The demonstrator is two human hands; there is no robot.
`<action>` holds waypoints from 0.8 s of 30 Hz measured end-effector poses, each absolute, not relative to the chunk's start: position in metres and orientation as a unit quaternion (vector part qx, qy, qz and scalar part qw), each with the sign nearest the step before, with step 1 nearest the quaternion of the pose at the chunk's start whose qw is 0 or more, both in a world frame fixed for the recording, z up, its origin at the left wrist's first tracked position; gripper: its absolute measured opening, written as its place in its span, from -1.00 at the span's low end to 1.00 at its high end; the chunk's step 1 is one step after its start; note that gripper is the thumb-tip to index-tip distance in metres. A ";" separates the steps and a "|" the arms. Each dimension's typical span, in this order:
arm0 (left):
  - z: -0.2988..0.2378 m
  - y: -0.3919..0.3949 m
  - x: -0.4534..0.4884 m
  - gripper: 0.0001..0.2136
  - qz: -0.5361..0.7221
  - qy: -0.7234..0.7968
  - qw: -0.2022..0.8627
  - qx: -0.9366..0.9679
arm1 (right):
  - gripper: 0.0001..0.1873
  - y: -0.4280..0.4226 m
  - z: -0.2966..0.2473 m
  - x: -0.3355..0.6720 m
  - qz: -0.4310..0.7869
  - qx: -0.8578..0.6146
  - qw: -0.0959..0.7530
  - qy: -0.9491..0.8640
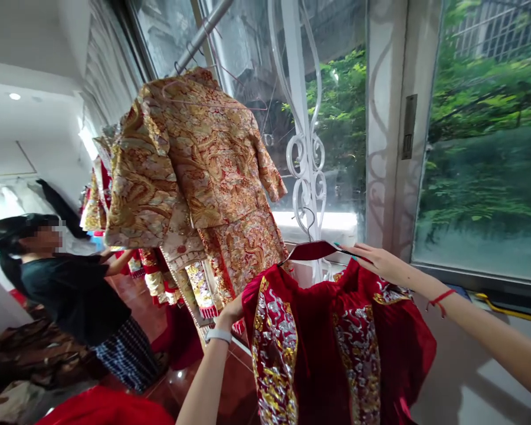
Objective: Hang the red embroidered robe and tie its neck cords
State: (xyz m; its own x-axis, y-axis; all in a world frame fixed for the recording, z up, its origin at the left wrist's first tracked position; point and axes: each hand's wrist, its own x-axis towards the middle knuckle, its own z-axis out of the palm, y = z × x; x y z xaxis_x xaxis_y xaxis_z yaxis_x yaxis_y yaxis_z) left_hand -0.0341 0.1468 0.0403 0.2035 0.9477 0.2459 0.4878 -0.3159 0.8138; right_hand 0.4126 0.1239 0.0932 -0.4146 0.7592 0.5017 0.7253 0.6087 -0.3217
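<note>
A red velvet jacket (336,348) with silver and gold embroidery hangs on a red hanger (314,251) held up in front of me. My left hand (232,310), a white band on its wrist, grips the jacket's left shoulder edge. My right hand (378,262), a red string round its wrist, is closed on the hanger's right arm at the jacket's collar. The hanger's metal hook (310,221) points up, below the rail.
A gold and red embroidered jacket and skirt (194,171) hang from a metal rail (201,35) with more garments behind. White scrolled ironwork (307,159) and a large window (482,136) stand ahead. A person in a dark top (66,289) works at the left.
</note>
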 end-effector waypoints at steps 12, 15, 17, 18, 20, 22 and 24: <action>0.106 0.065 -0.007 -0.88 0.523 0.526 -0.191 0.643 | -0.51 0.099 0.101 0.411 0.029 -0.458 0.335 -0.823; 0.063 0.053 -0.011 -0.87 0.506 0.562 -0.167 0.633 | -0.52 0.101 0.100 0.411 0.027 -0.459 0.335 -0.823; 0.034 0.056 -0.021 -0.86 0.470 0.600 -0.109 0.639 | -0.52 0.104 0.100 0.411 0.033 -0.451 0.339 -0.825; 0.022 0.059 -0.027 -0.86 0.452 0.605 -0.071 0.652 | -0.52 0.106 0.099 0.411 0.037 -0.447 0.342 -0.826; 0.008 0.066 -0.036 -0.84 0.437 0.591 -0.008 0.679 | -0.51 0.108 0.098 0.411 0.045 -0.441 0.344 -0.828; 0.007 0.070 -0.039 -0.81 0.448 0.577 0.020 0.683 | -0.50 0.109 0.096 0.410 0.050 -0.439 0.341 -0.830; 0.015 0.070 -0.035 -0.76 0.466 0.575 0.024 0.672 | -0.50 0.110 0.094 0.408 0.056 -0.436 0.338 -0.832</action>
